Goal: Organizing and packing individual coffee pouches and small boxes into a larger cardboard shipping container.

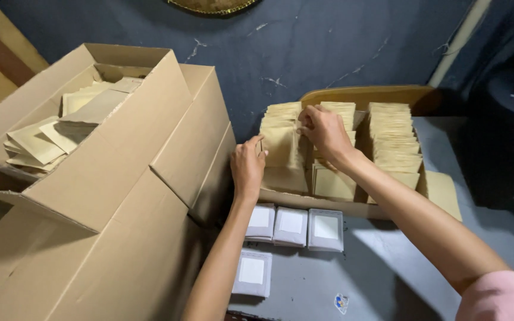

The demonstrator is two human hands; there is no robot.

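A shallow cardboard tray [328, 205] on a grey table holds upright rows of small tan paper envelopes [395, 138]. My left hand [247, 167] presses against the left side of the leftmost row [281, 145], fingers around the front envelopes. My right hand [323, 132] reaches over from the right and pinches the top edges of envelopes at the back of that same row. Both forearms stretch forward; a pink sleeve shows on the right arm.
A large open cardboard box [108, 154] at left holds loose tan envelopes [55, 134]. Several white-windowed packets [292, 226] lie on the grey table [388, 267] before the tray. A dark blue wall stands behind; dark equipment sits at far right.
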